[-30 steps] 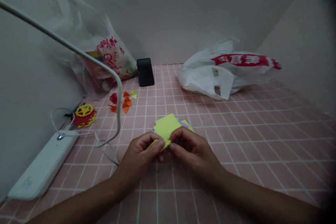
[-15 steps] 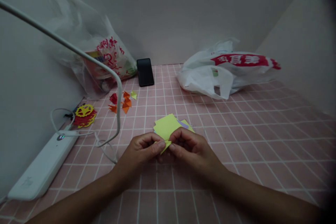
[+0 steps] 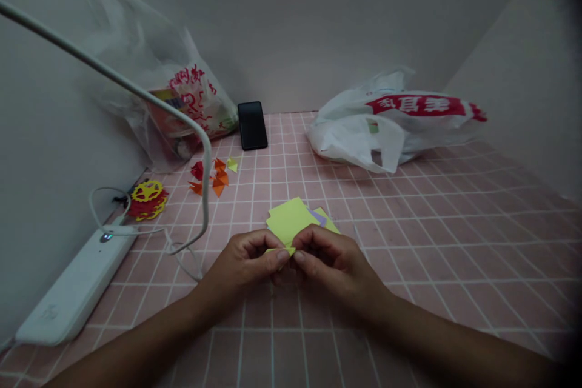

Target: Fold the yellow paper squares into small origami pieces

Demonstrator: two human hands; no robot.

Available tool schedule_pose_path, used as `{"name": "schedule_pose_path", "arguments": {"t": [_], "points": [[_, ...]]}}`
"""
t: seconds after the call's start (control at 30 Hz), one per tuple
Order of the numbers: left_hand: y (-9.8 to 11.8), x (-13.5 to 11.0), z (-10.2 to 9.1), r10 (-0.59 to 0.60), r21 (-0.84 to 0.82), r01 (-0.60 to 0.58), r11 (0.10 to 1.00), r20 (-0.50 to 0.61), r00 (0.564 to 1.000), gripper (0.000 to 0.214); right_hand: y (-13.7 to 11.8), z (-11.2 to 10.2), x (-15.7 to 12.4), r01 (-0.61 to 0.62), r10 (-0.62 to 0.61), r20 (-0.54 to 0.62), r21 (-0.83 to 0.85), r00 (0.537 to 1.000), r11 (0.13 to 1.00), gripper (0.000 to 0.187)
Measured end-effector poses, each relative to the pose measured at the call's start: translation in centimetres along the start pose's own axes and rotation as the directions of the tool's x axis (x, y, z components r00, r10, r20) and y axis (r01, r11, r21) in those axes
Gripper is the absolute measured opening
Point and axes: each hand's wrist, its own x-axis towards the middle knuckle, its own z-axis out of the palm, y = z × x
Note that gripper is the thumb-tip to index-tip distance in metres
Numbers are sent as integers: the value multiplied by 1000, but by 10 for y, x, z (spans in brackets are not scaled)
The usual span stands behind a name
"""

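Between the fingertips of both hands is a small folded piece of yellow paper, partly hidden by the thumbs. My left hand pinches its left side, thumb on top. My right hand pinches the right end between thumb and forefinger. Just beyond the fingers lies a stack of square paper sheets, yellow uppermost, with purple and more yellow edges showing at the right. Several small folded paper pieces in orange, red and yellow lie farther off to the left.
A white power bank with a thin cable lies at left, near red and yellow cutouts. A thick white cable arches across the left. At the back are a black phone, a clear plastic bag and a white plastic bag.
The folded paper between my fingertips has tilted flatter, and its lower point no longer shows below the thumbs. Both hands stay in nearly the same place.
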Motion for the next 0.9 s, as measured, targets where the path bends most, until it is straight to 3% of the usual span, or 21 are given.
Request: {"name": "schedule_pose_path", "arguments": {"t": [0.23, 0.43, 0.53, 0.9], "points": [[1, -2, 4, 20, 27, -18, 999, -39, 999, 18, 2, -1, 1, -84, 68, 77, 223, 995, 971, 20], [4, -2, 4, 63, 161, -51, 986, -66, 996, 16, 1, -1, 3, -9, 8, 45, 27, 999, 1000, 20], [2, -2, 4, 31, 123, -27, 992, -28, 999, 16, 0, -2, 2, 12, -11, 12, -77, 1000, 997, 21], [4, 1, -2, 66, 194, -67, 979, 7, 998, 23, -2, -3, 3, -12, 13, 11, -110, 1000, 994, 21]]}}
